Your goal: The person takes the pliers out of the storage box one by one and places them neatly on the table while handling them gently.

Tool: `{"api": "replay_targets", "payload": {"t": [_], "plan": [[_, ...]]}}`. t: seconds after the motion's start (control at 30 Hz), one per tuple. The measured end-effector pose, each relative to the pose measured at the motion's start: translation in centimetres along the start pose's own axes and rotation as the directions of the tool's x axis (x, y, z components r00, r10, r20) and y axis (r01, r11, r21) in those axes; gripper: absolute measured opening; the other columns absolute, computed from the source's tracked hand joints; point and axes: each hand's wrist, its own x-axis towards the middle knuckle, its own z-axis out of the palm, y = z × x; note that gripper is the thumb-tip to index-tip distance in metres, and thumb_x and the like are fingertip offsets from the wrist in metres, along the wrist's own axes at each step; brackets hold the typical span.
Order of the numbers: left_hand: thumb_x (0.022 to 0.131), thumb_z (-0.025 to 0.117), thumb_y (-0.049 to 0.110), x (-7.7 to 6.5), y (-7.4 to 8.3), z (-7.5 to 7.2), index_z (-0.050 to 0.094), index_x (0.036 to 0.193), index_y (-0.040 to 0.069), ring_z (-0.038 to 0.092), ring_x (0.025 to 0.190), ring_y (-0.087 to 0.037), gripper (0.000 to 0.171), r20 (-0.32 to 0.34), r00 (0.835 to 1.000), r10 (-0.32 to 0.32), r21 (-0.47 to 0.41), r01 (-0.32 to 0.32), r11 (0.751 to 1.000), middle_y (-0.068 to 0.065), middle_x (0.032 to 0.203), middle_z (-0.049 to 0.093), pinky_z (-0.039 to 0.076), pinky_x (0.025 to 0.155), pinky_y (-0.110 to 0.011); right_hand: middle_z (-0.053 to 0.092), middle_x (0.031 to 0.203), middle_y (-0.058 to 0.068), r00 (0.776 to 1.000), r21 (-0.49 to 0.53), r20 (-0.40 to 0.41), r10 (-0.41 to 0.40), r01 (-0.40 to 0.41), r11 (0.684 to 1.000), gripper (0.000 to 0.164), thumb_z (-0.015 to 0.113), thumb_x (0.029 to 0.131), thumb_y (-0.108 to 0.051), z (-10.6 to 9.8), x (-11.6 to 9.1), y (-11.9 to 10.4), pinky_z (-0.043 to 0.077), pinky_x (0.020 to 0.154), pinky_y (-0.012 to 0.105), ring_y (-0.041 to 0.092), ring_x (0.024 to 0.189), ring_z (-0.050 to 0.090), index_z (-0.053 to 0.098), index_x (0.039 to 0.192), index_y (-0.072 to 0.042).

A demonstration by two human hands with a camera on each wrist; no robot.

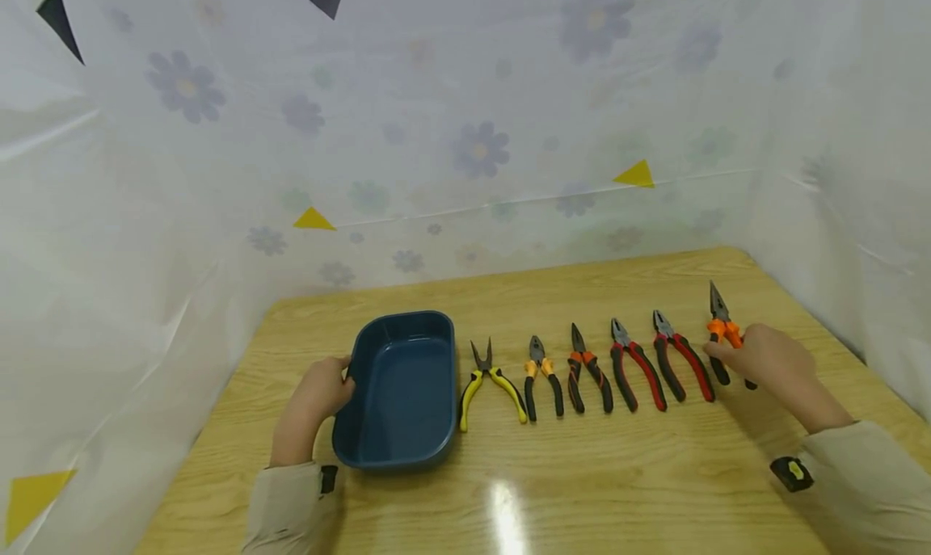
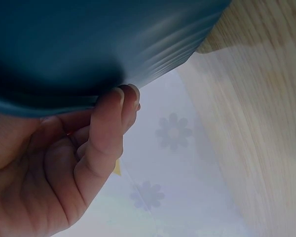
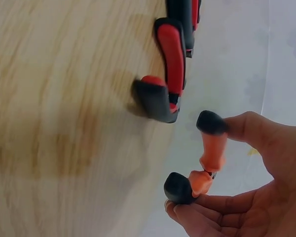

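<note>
A dark blue rectangular tray (image 1: pixel 403 401) with raised walls stands at the left of the table, nothing inside it. My left hand (image 1: pixel 320 393) grips its left rim, fingers curled over the edge (image 2: pixel 49 101). At the far right, my right hand (image 1: pixel 774 365) holds long-nose pliers (image 1: pixel 720 329) with orange and black handles, thumb on one handle and fingers on the other. In the right wrist view these pliers (image 3: pixel 213 148) appear off the tabletop. Just left of them lie red and black pliers (image 1: pixel 682 357), also seen by their handles (image 3: pixel 173 59).
On the wooden table (image 1: pixel 582 490) a row of pliers runs rightward from the tray: yellow long-nose pliers (image 1: pixel 476 385), small orange-yellow and black pliers (image 1: pixel 537 369), orange and black long-nose pliers (image 1: pixel 579 357), red and black pliers (image 1: pixel 625 357). A white flowered sheet (image 1: pixel 465 135) hangs behind.
</note>
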Motion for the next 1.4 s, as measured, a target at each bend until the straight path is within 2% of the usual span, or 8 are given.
{"api": "replay_targets", "payload": {"t": [0.17,0.47,0.73,0.93,1.1,1.4], "plan": [[0.087,0.046,-0.003,0.2,0.1,0.1,0.044,0.133,-0.019,0.028,0.037,-0.007,0.049,0.006,1.0,-0.01,-0.006,0.01,1.0,0.004,0.045,0.031,0.032,0.041,-0.022,0.039,0.051,-0.001,0.999,-0.014,0.036,0.019,-0.018,1.0,0.055,0.051,0.093,-0.052,-0.1,0.3,0.9,0.029,0.044,0.023,0.012,0.045,0.035,0.044,0.06,-0.009],[0.087,0.046,-0.003,0.3,0.1,0.3,0.044,0.134,-0.018,0.028,0.037,-0.007,0.049,0.015,1.0,-0.008,-0.001,0.008,1.0,0.004,0.044,0.03,0.033,0.041,-0.022,0.037,0.047,-0.005,0.994,-0.019,0.1,0.052,-0.05,0.999,0.054,0.053,0.091,-0.052,0.8,1.0,2.6,0.022,0.046,0.022,0.009,0.045,0.03,0.047,0.055,-0.013],[0.086,0.047,-0.003,0.3,0.0,0.6,0.044,0.132,-0.019,0.024,0.039,-0.007,0.049,0.004,1.0,0.01,0.017,-0.011,1.0,0.005,0.045,0.03,0.029,0.042,-0.022,0.041,0.052,-0.002,0.99,-0.02,0.125,0.06,-0.058,0.998,0.049,0.058,0.089,-0.049,1.1,1.3,2.8,0.023,0.05,0.026,0.012,0.049,0.033,0.047,0.059,-0.011],[0.086,0.046,-0.004,0.3,0.0,0.6,0.043,0.133,-0.019,0.023,0.038,-0.007,0.049,0.014,1.0,0.001,0.009,-0.001,1.0,0.004,0.044,0.029,0.028,0.041,-0.021,0.044,0.051,-0.001,0.988,-0.037,0.143,0.054,-0.049,0.998,0.048,0.059,0.089,-0.048,1.3,1.5,2.8,0.024,0.05,0.026,0.012,0.048,0.034,0.046,0.061,-0.01],[0.085,0.046,-0.004,0.3,0.0,0.5,0.044,0.132,-0.019,0.023,0.039,-0.007,0.049,-0.008,1.0,0.014,0.019,-0.014,1.0,0.005,0.045,0.029,0.027,0.042,-0.021,0.044,0.048,-0.002,0.989,-0.048,0.138,0.045,-0.039,0.998,0.048,0.058,0.091,-0.044,1.4,1.5,2.4,0.023,0.049,0.025,0.011,0.046,0.034,0.049,0.055,-0.012],[0.086,0.046,-0.003,0.2,-0.4,0.4,0.044,0.133,-0.019,0.026,0.038,-0.007,0.049,-0.005,1.0,-0.006,0.023,0.006,1.0,0.004,0.045,0.031,0.03,0.041,-0.022,0.039,0.043,-0.005,0.99,-0.06,0.137,0.038,-0.03,0.998,0.052,0.057,0.092,-0.042,1.3,1.6,1.8,0.019,0.048,0.023,0.008,0.043,0.032,0.05,0.05,-0.013]]}}
